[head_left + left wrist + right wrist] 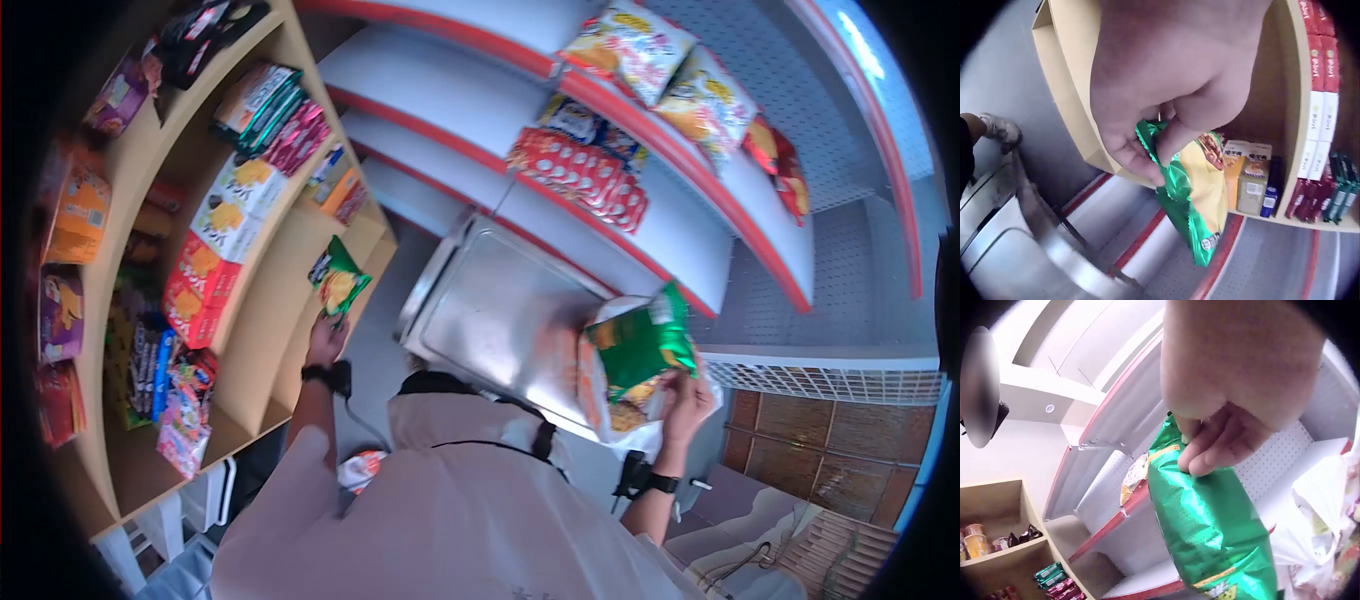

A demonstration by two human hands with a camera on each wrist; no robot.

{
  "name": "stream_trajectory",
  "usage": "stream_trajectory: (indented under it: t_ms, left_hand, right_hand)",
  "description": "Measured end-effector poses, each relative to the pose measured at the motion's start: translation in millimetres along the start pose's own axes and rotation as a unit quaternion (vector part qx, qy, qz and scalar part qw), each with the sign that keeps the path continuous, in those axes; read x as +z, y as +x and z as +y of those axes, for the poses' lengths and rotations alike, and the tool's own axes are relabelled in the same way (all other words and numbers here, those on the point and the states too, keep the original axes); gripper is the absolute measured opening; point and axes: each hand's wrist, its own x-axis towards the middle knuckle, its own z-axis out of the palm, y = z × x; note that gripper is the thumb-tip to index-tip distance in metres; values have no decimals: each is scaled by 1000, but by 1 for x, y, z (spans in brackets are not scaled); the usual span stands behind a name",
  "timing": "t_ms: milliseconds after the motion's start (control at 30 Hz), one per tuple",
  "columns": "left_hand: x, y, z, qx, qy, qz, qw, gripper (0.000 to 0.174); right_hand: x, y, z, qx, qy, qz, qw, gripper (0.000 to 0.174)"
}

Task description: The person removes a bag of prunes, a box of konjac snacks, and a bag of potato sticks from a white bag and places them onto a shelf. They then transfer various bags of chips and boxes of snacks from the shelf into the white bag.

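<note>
My left hand (325, 343) pinches the top edge of a small green chip bag (343, 284) beside the wooden shelf. In the left wrist view the chip bag (1196, 190) hangs from thumb and fingers, its yellow-and-green printed side partly showing. On the other side, my right hand (684, 408) grips a larger green chip bag (640, 347) by its edge. Its shiny green side faces the camera in the right wrist view, with fingertips (1200, 464) pressed on the foil. Beneath this bag in the head view is a white plastic bag (1300, 534) with snack packs inside.
A metal flatbed cart (490, 310) stands between the wooden shelf (285, 335) and the red-edged white shelves (430, 140). Boxed snacks (200, 270) and packets fill parts of the wooden shelf. Chip bags (705, 100) and red packs (580, 175) sit on the white shelves. A white wire basket (830, 378) is at right.
</note>
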Motion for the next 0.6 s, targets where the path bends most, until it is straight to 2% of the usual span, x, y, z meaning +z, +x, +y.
stream_trajectory:
  t_ms: [33, 133, 200, 267, 300, 367, 500, 533, 600]
  left_hand:
    - [28, -33, -3, -1, -12, -23, 1000, 34]
    - [78, -93, -27, 10, -51, -73, 996, 44]
    - [105, -114, -42, 19, -51, -90, 994, 45]
    - [137, -127, -52, -27, 29, -122, 992, 53]
    - [156, -131, -54, -20, 31, -130, 991, 53]
    - [197, -143, -54, -21, 58, -180, 982, 48]
    - [270, -161, -33, -10, 122, -254, 959, 50]
    - [288, -168, -26, 5, 116, -272, 955, 50]
    - [316, -173, -16, 17, 126, -293, 948, 51]
  right_hand:
    - [10, 0, -20, 46, 53, -17, 997, 20]
    - [7, 7, -16, 61, 124, -89, 986, 23]
    - [0, 10, -8, 75, 185, -119, 973, 23]
    - [-9, 12, 1, 82, 224, -139, 961, 17]
    - [-14, 13, 9, 85, 223, -144, 960, 16]
    - [-21, 14, 18, 88, 232, -143, 958, 16]
    - [-37, 13, 22, 107, 263, -117, 952, 14]
    - [-40, 15, 21, 62, 188, -93, 976, 7]
    - [-41, 19, 8, 75, 177, -62, 979, 7]
